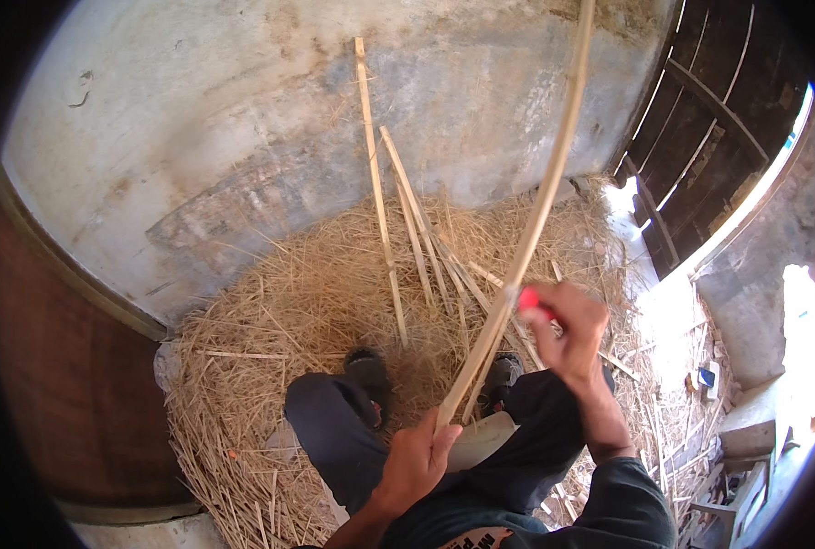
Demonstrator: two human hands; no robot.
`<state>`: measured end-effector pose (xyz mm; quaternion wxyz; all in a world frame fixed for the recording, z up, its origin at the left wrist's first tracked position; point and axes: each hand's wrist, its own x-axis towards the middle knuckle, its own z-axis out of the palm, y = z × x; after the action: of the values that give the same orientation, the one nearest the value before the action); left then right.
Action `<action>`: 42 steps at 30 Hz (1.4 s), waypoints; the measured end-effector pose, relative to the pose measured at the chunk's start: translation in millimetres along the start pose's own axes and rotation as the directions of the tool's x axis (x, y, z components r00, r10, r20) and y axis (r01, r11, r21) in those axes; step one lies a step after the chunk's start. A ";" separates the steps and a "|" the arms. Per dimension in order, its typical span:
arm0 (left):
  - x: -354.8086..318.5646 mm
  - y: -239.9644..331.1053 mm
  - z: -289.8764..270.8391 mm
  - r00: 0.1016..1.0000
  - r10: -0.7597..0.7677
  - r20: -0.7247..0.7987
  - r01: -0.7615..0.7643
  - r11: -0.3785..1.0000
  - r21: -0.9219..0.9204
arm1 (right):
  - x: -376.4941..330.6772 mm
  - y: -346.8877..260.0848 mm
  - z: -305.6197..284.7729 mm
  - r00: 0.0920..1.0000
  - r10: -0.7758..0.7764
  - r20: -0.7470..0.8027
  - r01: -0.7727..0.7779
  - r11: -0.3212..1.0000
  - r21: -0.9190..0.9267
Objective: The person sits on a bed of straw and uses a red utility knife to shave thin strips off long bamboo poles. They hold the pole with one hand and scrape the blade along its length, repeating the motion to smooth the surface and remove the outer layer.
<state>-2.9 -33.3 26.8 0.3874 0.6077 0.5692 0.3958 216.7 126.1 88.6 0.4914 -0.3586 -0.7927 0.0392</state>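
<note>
A long pale bamboo strip [545,201] slants up and to the right from between my knees, its upper part passing out of view at the top. Near its lower end my left hand [415,468] is closed around it. My right hand [570,334] is closed on a small red-handled tool [531,302] beside the strip's middle. The tool is smeared by motion, so its kind and whether it touches the strip cannot be told. Beyond my feet, several bamboo strips [372,165] lean against the wall, their lower ends among shavings.
Thick straw-coloured shavings [243,366] cover the floor around my dark shoes [366,373]. A stained wall [270,119] rises ahead. To the left is a brown panel [78,366]; at right, a dark slatted wooden door [709,119] and a small wooden frame [732,494].
</note>
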 end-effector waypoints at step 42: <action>-57.2 -55.4 -4.9 0.972 -0.220 0.077 0.217 0.975 0.048 | 57.3 141.4 -28.2 0.987 0.156 -0.025 -0.158 0.958 -0.238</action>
<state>-31.0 -87.5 -24.6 0.4396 0.5645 0.6240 0.3141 299.5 257.3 87.5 0.4423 -0.4770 -0.7593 -0.0187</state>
